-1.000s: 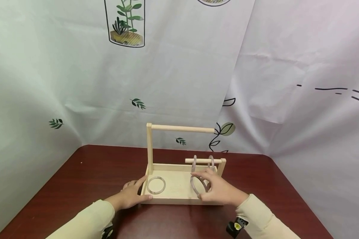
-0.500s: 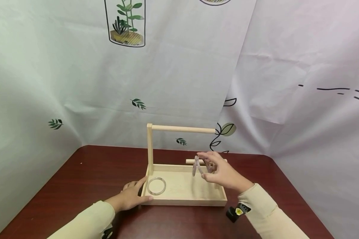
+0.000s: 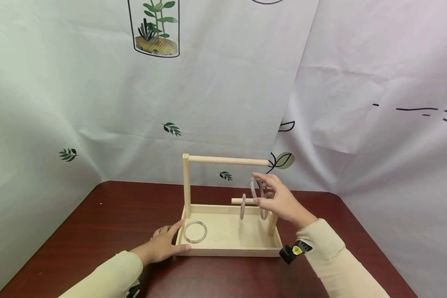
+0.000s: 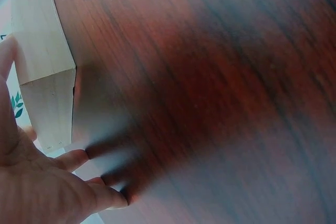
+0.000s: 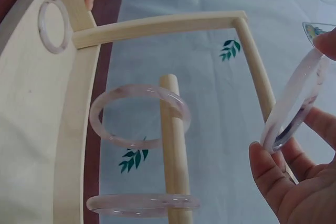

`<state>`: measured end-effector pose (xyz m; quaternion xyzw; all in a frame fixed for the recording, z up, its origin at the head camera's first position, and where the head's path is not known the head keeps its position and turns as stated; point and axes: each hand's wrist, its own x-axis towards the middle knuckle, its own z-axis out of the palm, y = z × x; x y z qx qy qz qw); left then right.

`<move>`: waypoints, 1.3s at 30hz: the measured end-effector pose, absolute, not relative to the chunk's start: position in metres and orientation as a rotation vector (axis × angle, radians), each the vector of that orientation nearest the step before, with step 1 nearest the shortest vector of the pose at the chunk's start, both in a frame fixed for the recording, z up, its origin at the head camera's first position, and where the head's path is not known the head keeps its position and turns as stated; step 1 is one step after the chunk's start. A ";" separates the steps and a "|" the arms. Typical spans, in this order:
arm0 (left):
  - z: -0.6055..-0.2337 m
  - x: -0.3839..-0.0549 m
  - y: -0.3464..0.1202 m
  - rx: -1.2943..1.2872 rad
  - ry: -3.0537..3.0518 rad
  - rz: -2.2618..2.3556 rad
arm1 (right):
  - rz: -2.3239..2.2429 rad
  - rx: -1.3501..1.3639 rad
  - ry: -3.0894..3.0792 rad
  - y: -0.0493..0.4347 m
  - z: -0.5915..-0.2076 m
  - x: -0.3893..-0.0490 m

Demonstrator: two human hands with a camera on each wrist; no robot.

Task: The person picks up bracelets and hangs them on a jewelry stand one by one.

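Lifted over the past second from low over the wooden tray (image 3: 230, 251), a pale ring (image 5: 289, 95) is now above the lower bar (image 5: 176, 156) and clear of it, pinched between thumb and fingertips of a person's right hand (image 3: 284, 202). Nearer the camera, the left hand (image 3: 163, 244), spread wide, rests against the tray's left end, where a second ring (image 3: 195, 242) lies flat. Behind, two hanging rings (image 3: 242, 208) encircle the lower bar, below the upper bar (image 3: 228, 160) and before a leaf-printed cloth (image 3: 227, 95)

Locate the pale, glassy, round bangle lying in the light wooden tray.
Head view: the bangle lies at the left end of the tray, beside the left hand.
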<state>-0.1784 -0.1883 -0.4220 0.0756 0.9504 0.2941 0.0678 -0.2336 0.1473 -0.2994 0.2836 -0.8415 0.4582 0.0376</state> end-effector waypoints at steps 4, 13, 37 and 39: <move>-0.422 -0.179 -0.188 0.233 2.867 0.886 | 1.418 0.837 -2.528 0.149 -0.296 -0.238; -0.424 -0.180 -0.190 0.238 2.865 0.892 | 1.563 0.727 -2.389 0.154 -0.288 -0.248; -0.434 -0.184 -0.193 0.228 2.859 0.895 | 1.736 0.430 -2.395 0.154 -0.282 -0.282; -0.432 -0.183 -0.192 0.225 2.855 0.900 | 1.769 0.433 -2.378 0.154 -0.283 -0.286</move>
